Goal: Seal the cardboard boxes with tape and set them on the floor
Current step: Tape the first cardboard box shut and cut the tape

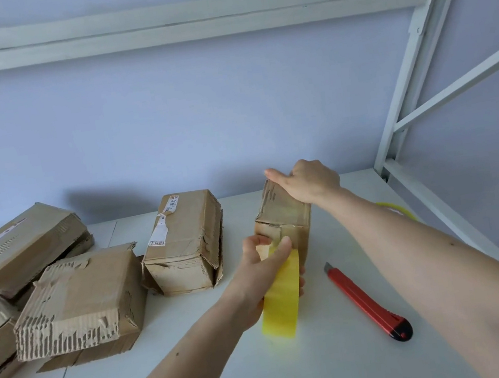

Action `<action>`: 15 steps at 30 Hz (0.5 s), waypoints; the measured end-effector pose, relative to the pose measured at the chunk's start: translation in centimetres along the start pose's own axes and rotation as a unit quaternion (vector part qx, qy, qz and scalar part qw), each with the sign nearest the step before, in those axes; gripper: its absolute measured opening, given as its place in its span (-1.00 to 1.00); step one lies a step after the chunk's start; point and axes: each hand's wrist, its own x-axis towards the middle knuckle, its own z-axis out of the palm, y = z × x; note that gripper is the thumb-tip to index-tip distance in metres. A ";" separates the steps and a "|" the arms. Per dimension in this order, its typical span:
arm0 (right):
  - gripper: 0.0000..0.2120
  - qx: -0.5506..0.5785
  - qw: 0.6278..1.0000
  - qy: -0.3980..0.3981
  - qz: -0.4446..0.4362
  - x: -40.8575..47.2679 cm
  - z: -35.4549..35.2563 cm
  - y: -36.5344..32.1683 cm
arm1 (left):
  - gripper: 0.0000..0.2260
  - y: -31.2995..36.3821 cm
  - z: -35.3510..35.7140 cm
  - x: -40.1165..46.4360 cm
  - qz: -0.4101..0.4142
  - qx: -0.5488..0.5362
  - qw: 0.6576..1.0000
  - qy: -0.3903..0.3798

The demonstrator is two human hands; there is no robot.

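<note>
Five cardboard boxes stand on the white table (331, 354): three worn ones at left (77, 305), one labelled box (185, 247), then the narrow box (282, 219) being taped; left hand (264, 274) curls around a yellow tape roll (282, 300) against its near end; right hand (309, 183) presses flat on top, fingers extended; one red utility knife (368, 300) lies right.

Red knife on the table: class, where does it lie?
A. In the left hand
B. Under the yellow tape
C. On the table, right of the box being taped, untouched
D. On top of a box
C: the knife lies flat on the table, right of the box, with neither hand touching it.
</note>
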 end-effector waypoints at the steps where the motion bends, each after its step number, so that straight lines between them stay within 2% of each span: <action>1: -0.32 0.018 1.000 0.018 0.003 -0.1 0.1 0.2 | -0.63 0.0 -0.1 0.1 -0.003 -0.005 1.000 -0.005; 3: -0.35 0.105 0.993 0.048 0.020 -0.4 -0.2 0.8 | -0.68 0.1 -0.3 0.2 -0.006 -0.019 1.000 -0.009; 5: -0.47 0.198 0.974 0.101 0.039 -1.3 -0.8 1.8 | -0.73 0.2 -0.4 0.5 0.000 -0.032 0.999 -0.008; 7: -0.61 0.201 0.967 0.146 0.055 -2.7 -1.1 3.6 | -0.73 0.4 -0.4 1.0 0.008 -0.044 0.999 -0.008; 8: -0.66 0.181 0.973 0.129 0.060 -3.6 -1.0 4.8 | -0.71 0.5 -0.4 1.3 0.011 -0.047 0.999 -0.006; 9: -0.67 0.154 0.983 0.081 0.053 -4.6 -0.8 6.0 | -0.69 0.6 -0.4 1.7 0.016 -0.048 0.999 -0.003; 11: -0.60 0.071 0.993 -0.088 0.030 -6.6 -0.2 7.8 | -0.64 0.8 -0.3 2.2 0.022 -0.053 0.998 -0.003; 13: -0.51 -0.041 0.972 -0.229 0.035 -8.5 0.5 8.5 | -0.60 0.9 -0.3 2.6 0.026 -0.061 0.998 -0.008; 15: -0.45 -0.109 0.953 -0.278 0.040 -9.6 1.4 9.1 | -0.57 0.9 -0.3 2.8 0.027 -0.069 0.997 -0.012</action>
